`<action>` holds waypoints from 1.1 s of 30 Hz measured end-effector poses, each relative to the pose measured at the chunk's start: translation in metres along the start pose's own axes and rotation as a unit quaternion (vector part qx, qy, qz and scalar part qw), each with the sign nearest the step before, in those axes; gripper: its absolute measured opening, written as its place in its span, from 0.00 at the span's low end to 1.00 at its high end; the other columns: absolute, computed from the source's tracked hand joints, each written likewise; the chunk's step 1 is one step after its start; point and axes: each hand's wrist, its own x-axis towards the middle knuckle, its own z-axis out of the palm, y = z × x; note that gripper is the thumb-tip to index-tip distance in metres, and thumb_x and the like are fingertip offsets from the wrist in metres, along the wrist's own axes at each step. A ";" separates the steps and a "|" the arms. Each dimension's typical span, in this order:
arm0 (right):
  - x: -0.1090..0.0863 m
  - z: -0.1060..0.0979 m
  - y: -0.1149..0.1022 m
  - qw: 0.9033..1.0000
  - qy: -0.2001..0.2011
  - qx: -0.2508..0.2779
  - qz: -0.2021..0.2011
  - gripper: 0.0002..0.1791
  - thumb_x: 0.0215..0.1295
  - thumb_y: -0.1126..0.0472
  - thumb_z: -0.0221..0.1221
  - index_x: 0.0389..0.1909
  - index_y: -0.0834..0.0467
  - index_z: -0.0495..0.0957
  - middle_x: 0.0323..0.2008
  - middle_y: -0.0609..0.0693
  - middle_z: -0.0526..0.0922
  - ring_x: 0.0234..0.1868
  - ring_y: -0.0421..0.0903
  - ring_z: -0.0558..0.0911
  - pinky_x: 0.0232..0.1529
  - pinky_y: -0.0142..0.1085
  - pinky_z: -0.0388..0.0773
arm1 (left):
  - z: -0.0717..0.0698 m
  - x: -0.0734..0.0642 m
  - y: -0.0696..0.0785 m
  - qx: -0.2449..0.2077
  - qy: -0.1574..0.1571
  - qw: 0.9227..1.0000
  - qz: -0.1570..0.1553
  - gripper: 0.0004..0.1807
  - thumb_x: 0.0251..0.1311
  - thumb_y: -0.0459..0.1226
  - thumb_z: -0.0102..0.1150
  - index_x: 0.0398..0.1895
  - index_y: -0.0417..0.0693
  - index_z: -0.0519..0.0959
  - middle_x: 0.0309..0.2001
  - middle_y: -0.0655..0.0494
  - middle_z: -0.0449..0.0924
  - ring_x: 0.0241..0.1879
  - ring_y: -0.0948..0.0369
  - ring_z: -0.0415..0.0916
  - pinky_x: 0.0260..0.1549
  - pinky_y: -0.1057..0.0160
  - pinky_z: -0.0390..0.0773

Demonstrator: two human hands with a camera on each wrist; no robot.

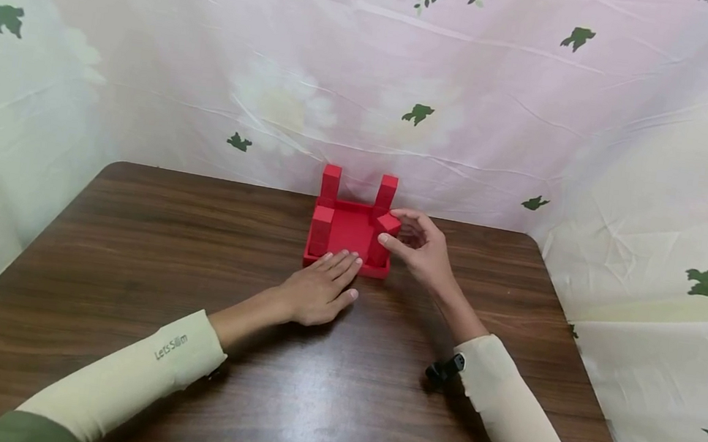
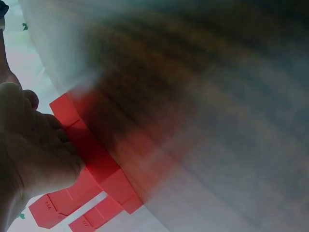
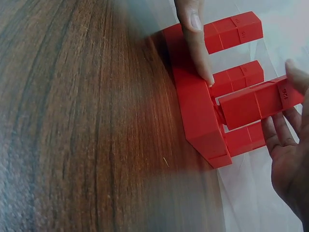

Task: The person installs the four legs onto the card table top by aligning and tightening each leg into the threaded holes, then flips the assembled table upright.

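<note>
A shallow red tray (image 1: 353, 230) stands on the table with an upright red block post at each corner: back left (image 1: 329, 187), back right (image 1: 386, 195), front left (image 1: 321, 232) and front right (image 1: 385, 223). My left hand (image 1: 321, 294) lies palm down with straight fingers on the tray's front edge. In the left wrist view that hand (image 2: 36, 150) hides part of the tray (image 2: 96, 150). My right hand (image 1: 420, 247) pinches the front-right block post between thumb and fingers. The right wrist view shows this post (image 3: 258, 104) marked with digits and turned relative to the others.
The dark wooden table (image 1: 193, 231) extends in front of the tray and to both sides. Just behind the tray hangs a pale floral cloth (image 1: 290, 95), with more cloth (image 1: 655, 251) along the right. A black device (image 1: 445, 370) is strapped at the right wrist.
</note>
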 end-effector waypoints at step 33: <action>0.000 -0.004 0.000 1.000 -0.016 -0.001 0.005 0.29 0.72 0.70 0.72 0.73 0.58 0.84 0.55 0.60 0.89 0.43 0.41 0.87 0.49 0.33 0.91 | -0.001 0.000 0.005 -0.003 0.002 1.000 -0.011 0.41 0.90 0.54 0.36 0.94 0.43 0.46 0.95 0.45 0.43 0.95 0.46 0.36 0.95 0.45 0.38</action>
